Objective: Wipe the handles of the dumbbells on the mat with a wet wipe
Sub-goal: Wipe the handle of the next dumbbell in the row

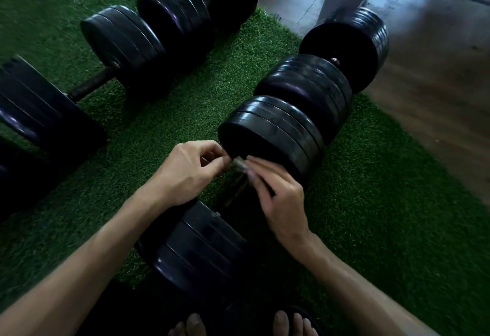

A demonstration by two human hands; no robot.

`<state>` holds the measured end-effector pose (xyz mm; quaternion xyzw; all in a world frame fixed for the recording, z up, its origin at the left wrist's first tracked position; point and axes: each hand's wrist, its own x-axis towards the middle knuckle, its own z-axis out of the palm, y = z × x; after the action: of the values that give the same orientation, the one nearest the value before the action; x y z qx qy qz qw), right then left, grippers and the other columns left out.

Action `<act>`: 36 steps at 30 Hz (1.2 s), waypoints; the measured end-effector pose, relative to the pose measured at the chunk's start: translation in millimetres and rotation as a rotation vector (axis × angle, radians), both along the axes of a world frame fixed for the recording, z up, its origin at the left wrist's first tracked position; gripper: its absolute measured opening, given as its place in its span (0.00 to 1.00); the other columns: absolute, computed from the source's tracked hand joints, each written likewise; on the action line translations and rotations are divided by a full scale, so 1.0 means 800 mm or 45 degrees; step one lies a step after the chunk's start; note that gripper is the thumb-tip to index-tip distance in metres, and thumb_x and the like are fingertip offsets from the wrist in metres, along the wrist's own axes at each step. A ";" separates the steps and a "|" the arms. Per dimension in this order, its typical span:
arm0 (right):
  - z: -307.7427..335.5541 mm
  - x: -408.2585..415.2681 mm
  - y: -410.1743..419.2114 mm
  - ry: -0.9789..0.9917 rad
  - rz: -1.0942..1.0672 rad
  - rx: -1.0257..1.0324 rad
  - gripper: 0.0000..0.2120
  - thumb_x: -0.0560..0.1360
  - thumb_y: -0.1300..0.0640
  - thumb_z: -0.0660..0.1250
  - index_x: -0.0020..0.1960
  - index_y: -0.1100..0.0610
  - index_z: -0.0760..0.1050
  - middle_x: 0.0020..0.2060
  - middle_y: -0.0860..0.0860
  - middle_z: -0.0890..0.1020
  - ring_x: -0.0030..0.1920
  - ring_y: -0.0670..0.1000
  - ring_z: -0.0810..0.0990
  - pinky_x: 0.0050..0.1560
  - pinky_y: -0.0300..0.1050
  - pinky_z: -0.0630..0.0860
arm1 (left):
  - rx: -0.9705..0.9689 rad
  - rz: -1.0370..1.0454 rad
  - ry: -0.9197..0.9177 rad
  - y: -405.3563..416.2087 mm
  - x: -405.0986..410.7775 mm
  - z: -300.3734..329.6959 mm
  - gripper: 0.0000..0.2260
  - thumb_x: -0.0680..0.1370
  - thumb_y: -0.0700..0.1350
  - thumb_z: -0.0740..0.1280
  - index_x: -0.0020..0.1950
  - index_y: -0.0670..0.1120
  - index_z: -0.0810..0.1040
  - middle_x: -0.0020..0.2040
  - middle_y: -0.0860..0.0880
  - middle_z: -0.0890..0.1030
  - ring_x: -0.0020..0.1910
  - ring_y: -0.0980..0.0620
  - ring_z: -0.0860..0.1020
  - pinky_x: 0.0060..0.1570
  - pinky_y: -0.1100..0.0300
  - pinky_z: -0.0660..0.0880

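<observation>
I see both forearms reaching forward | left hand [189, 168] fingers curled, fingertips pinched | right hand [278, 195] fingers extended toward left, nearly meeting

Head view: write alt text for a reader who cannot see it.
Both hands, left hand and right hand, pinch a small wet wipe over the handle of the nearest dumbbell on a green mat. More black dumbbells lie around.

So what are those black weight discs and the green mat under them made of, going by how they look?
The weight discs look like rubber or rubber-coated plastic: smooth black with a soft sheen and rounded edges. I can't tell which. The green mat looks like artificial turf, short plastic-like blades with speckled highlights. The handle of the far dumbbell seems dark metal, dull and slightly worn, though blur leaves that open.
</observation>
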<state>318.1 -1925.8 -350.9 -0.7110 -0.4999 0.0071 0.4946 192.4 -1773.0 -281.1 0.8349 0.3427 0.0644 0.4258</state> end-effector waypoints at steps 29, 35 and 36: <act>-0.002 -0.009 -0.004 -0.132 0.207 -0.178 0.15 0.79 0.65 0.69 0.64 0.56 0.81 0.63 0.47 0.83 0.61 0.37 0.78 0.57 0.40 0.75 | 0.031 0.230 0.291 0.001 -0.006 -0.005 0.12 0.78 0.59 0.66 0.42 0.54 0.82 0.38 0.54 0.83 0.41 0.53 0.81 0.45 0.55 0.78; 0.001 -0.033 -0.014 0.587 0.501 -0.364 0.12 0.79 0.62 0.70 0.61 0.57 0.83 0.56 0.48 0.86 0.54 0.46 0.84 0.58 0.41 0.79 | 0.009 0.224 0.281 0.004 -0.007 -0.010 0.12 0.78 0.60 0.66 0.42 0.55 0.82 0.40 0.55 0.85 0.42 0.54 0.82 0.49 0.53 0.79; 0.007 -0.030 -0.012 0.785 0.500 -0.367 0.11 0.79 0.63 0.70 0.60 0.58 0.84 0.55 0.48 0.87 0.55 0.45 0.85 0.60 0.40 0.79 | 0.007 0.225 0.281 0.004 -0.007 -0.010 0.12 0.78 0.60 0.66 0.42 0.55 0.82 0.40 0.55 0.85 0.42 0.54 0.82 0.49 0.52 0.79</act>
<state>293.8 -1935.5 -345.3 -0.6285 -0.4481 0.3852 0.5058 186.6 -1769.6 -289.0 0.8046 0.4597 0.0104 0.3758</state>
